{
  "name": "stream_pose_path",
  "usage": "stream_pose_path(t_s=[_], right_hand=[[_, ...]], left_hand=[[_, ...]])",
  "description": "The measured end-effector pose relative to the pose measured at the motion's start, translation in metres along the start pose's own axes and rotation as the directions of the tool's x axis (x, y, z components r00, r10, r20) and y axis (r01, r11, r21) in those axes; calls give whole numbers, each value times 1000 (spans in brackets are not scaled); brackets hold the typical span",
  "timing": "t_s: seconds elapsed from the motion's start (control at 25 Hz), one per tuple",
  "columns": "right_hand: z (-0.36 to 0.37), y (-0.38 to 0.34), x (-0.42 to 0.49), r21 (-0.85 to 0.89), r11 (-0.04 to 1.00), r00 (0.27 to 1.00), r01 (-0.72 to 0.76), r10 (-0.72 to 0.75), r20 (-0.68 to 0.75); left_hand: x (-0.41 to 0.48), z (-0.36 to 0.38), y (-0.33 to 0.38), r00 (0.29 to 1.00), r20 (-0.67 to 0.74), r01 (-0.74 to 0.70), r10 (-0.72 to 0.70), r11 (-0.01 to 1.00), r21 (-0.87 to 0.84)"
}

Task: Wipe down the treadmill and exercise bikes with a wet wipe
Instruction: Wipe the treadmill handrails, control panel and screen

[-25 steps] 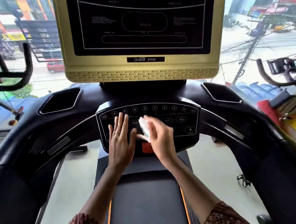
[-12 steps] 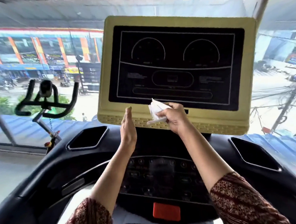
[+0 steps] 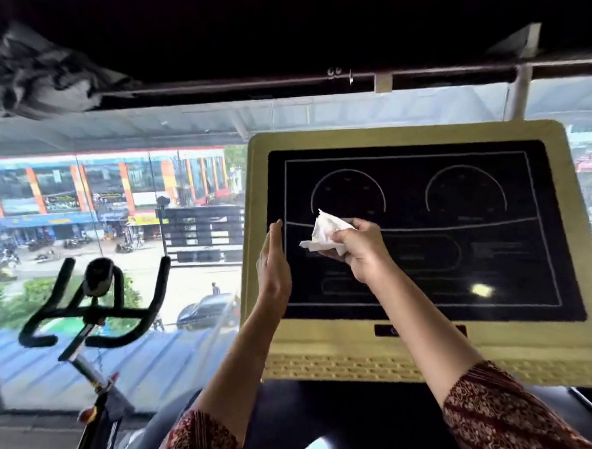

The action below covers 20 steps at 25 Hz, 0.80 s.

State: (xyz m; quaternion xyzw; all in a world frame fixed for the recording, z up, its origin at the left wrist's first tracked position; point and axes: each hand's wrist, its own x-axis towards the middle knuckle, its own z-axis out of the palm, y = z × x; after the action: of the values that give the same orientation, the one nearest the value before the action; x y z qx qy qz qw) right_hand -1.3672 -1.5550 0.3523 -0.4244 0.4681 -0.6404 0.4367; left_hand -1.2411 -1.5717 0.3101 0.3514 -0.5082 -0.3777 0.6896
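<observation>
A crumpled white wet wipe (image 3: 323, 230) is sitting against the glossy black screen (image 3: 425, 238) of the treadmill's matte cream-framed console (image 3: 431, 351), the right hand (image 3: 357, 247) fingers pinching it. The left hand (image 3: 273, 265) is standing flat, fingers pressed together, at the screen's left edge. Both hands are higher than half a second ago, up from the grille.

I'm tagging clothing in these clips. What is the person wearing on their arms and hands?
Both forearms are bare. Each sleeve, left sleeve and right sleeve, ends around the elbow: dark red fabric with a fine pale print. The left hand and right hand wear no gloves; no ring or watch is visible.
</observation>
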Motion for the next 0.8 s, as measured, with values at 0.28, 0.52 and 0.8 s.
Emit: stream_pose_path(t_s=[0.28,0.52,0.8], right_hand=[[95,-8,57,-588,373,586,718,-779,221],[104,58,80,-747,-144,555,649,-582,594],[159,-42,171,-835,-175,591,521,-632,502]], left_hand=[[84,-49,15,982,45,-187,181,959,215],[117,-72,-15,942,125,-333,310,834,439],[172,-54,5,860,247,-507,446,701,501]])
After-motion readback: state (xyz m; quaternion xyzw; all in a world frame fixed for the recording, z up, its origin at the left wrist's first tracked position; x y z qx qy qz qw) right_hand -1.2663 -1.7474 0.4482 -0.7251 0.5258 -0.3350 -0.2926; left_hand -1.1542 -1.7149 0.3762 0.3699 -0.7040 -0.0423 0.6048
